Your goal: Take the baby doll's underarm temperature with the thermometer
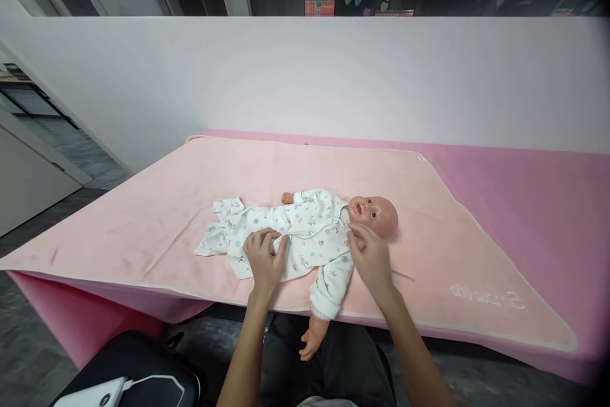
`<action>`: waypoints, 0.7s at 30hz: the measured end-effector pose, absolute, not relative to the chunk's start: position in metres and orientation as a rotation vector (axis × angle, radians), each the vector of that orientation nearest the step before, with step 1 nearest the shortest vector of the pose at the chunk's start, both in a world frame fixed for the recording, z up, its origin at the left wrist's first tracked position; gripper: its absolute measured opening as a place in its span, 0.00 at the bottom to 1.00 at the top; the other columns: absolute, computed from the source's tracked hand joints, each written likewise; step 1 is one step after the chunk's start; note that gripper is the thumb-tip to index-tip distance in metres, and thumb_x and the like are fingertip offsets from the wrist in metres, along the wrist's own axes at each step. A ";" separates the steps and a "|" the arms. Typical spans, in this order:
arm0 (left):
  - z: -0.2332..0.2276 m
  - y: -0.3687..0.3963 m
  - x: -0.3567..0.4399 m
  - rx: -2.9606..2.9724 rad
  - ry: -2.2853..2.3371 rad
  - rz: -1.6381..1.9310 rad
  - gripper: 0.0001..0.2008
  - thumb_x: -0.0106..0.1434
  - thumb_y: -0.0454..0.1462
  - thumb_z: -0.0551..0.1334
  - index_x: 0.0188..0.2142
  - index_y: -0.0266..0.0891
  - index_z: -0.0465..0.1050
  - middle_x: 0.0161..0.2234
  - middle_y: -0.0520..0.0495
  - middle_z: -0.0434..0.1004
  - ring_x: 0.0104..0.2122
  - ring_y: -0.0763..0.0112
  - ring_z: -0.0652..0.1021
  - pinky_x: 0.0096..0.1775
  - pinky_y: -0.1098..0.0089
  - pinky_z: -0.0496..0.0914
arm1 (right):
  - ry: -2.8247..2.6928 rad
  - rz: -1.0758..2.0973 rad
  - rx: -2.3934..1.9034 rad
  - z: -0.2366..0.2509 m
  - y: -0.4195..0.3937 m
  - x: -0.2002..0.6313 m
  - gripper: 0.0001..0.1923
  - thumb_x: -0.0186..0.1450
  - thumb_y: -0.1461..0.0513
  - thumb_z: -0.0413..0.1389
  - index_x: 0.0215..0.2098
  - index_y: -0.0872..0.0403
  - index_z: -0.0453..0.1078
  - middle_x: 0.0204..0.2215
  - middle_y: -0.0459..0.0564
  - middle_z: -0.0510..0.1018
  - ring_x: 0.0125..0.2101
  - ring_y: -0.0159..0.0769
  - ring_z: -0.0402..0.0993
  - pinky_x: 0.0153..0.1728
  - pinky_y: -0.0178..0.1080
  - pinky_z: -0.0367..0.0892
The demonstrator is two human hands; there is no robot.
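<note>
A baby doll lies on its back across a light pink blanket, head to the right. It wears a white printed romper. My left hand rests on the doll's belly and pinches the romper's front edge near its snaps. My right hand holds the romper at the collar, just below the doll's chin. One sleeved arm of the doll hangs over the table's front edge, its bare hand dangling.
The blanket covers a table draped in a darker pink cloth, set against a white partition wall. A black bag with a white device lies on the floor at lower left.
</note>
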State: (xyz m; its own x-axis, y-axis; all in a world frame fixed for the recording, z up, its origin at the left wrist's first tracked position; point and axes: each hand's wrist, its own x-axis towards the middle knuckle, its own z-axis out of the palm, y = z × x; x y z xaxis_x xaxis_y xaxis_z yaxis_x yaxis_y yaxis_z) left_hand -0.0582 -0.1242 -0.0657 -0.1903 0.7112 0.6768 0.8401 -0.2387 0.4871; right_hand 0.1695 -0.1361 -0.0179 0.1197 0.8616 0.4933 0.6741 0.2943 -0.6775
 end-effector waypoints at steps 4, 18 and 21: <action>-0.062 -0.123 -0.059 -1.773 -1.875 -1.373 0.08 0.61 0.42 0.59 0.34 0.40 0.71 0.40 0.44 0.71 0.44 0.58 0.68 0.50 0.56 0.57 | -1.624 0.154 -1.435 -0.032 -0.099 0.129 0.16 0.63 0.63 0.46 0.46 0.56 0.70 0.41 0.55 0.76 0.43 0.41 0.71 0.42 0.40 0.66; -0.028 -0.081 0.040 -2.546 -1.531 -1.285 0.09 0.66 0.37 0.51 0.39 0.39 0.69 0.34 0.47 0.72 0.37 0.64 0.70 0.41 0.63 0.62 | -1.172 0.152 -1.201 -0.067 -0.092 0.115 0.11 0.65 0.62 0.48 0.39 0.56 0.71 0.31 0.50 0.74 0.25 0.29 0.65 0.28 0.34 0.64; -0.038 -0.082 0.036 -2.509 -1.505 -1.302 0.09 0.66 0.38 0.51 0.36 0.38 0.69 0.33 0.47 0.71 0.36 0.65 0.69 0.40 0.63 0.61 | -1.181 0.170 -1.200 -0.071 -0.093 0.116 0.10 0.65 0.62 0.48 0.36 0.55 0.71 0.30 0.49 0.74 0.25 0.29 0.65 0.29 0.34 0.64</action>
State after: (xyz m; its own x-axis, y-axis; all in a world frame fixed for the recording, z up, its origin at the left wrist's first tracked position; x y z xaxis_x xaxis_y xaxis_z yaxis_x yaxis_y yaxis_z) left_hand 0.0362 -0.0818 -0.0379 0.2284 0.7607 0.6076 0.7109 -0.5567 0.4298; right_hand 0.1157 -0.0931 -0.0711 0.4431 0.6543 0.6129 0.4553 0.4247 -0.7825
